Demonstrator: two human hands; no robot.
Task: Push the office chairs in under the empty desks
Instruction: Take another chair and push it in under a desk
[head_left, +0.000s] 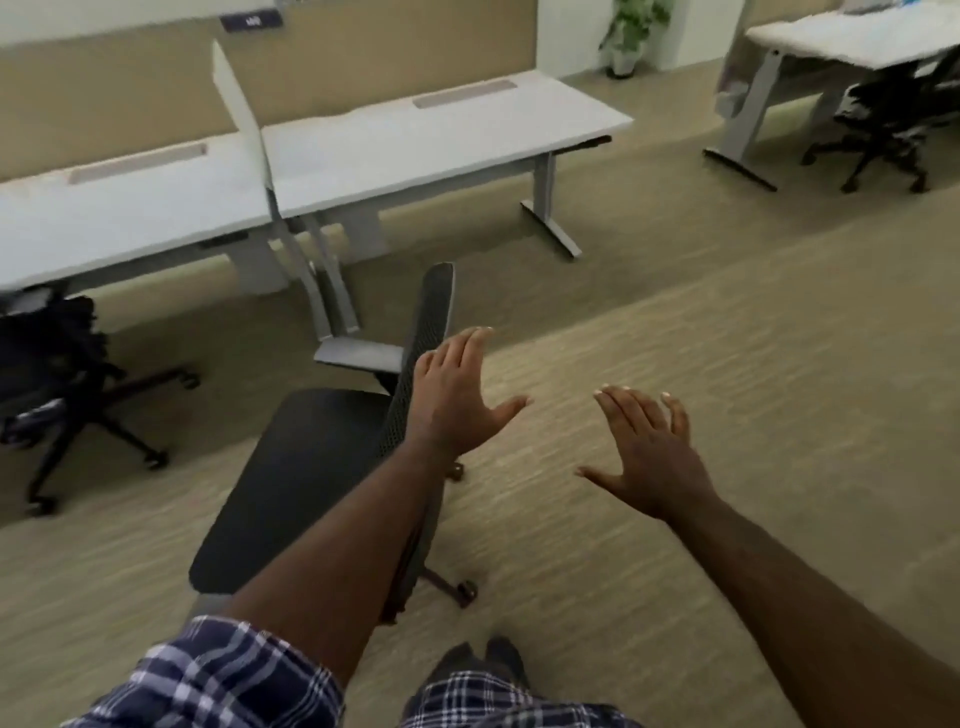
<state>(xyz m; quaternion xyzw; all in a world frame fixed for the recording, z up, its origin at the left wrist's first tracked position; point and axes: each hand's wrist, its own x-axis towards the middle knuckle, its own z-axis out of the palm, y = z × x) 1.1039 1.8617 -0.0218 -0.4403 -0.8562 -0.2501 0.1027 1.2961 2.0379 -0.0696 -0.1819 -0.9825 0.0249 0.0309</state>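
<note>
Black mesh chair (332, 467): out on the carpet, well apart from the white surface (415, 150) ahead; seat turned left, thin curved backrest edge-on, castors on a star base.
Left hand (457, 395): fingers spread straight, at the backrest's top edge; contact probable, cannot tell for sure.
Right hand (654, 457): spread flat, in the air, holding nothing.
Carpet (727, 364): beige, short ribbed pile; castors may drag or veer.
Surface legs (550, 218): grey metal T-feet; a one-handed shove could swivel the chair into them.
Risk: seat faces sideways, so it may jam against the surface front edge unless turned.
Other chairs (62, 395): black, at neighbouring surfaces.
</note>
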